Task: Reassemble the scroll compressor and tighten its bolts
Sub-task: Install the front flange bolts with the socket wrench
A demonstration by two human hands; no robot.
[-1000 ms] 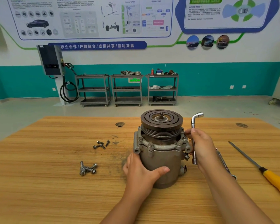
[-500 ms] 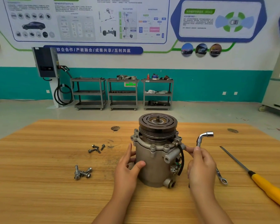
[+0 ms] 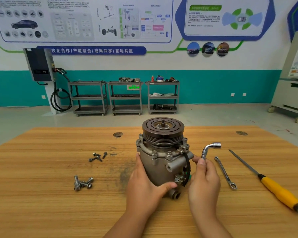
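Ideally, with the compressor [image 3: 162, 162] upright on the surface [image 3: 41, 203], the left grip [image 3: 144, 188] clasped its housing while the right grip [image 3: 205, 182], clenched round the L-socket wrench [image 3: 208, 148], should have seated it squarely on a flange bolt [image 3: 169, 154].

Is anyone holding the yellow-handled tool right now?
No, the yellow-handled tool lies on the table; the left hand holds the compressor, the right hand grips the L-shaped wrench.

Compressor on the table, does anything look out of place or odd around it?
Two heaps of loose bolts lie on the table left of the compressor, not fitted. A black cable hangs loose down its right side, and a dark smudge marks the wood by its base. Nothing looks broken.
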